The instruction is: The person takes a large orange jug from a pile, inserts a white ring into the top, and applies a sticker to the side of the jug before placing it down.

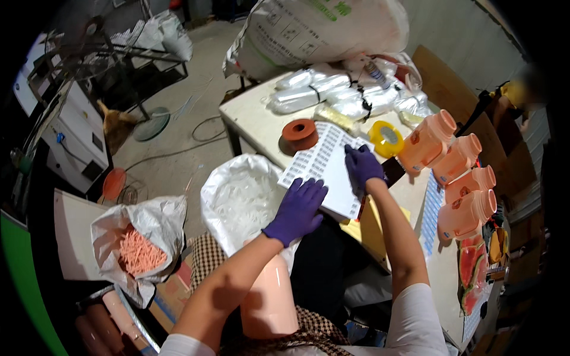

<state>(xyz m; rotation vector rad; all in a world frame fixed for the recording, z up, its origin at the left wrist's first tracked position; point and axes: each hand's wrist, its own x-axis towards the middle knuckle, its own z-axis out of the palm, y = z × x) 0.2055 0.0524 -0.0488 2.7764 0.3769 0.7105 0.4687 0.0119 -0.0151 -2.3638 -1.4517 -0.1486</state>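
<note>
My left hand (pixel 297 209), in a purple glove, lies with its fingers stretched and slightly apart over the near left edge of a white sheet of small printed labels (pixel 320 155). On the sheet's right side rests my right hand (pixel 363 167), also purple-gloved. Its fingers are bent and drawn together against the paper, and whatever they pinch is hidden. Part of the sheet is bare white. A peach-coloured plastic bottle (pixel 270 299) stands across my lap, partly covered by my left forearm. Close to my left hand, a white sack (pixel 212 196) holds clear plastic pieces.
Several peach jugs (pixel 426 142) stand on the table's right side. A brown tape roll (pixel 300 134), a yellow tape roll (pixel 386 140) and bundled clear bags (pixel 297 98) lie farther back. At lower left sits a sack of peach strips (pixel 141 252). A large white sack (pixel 320 35) rises behind.
</note>
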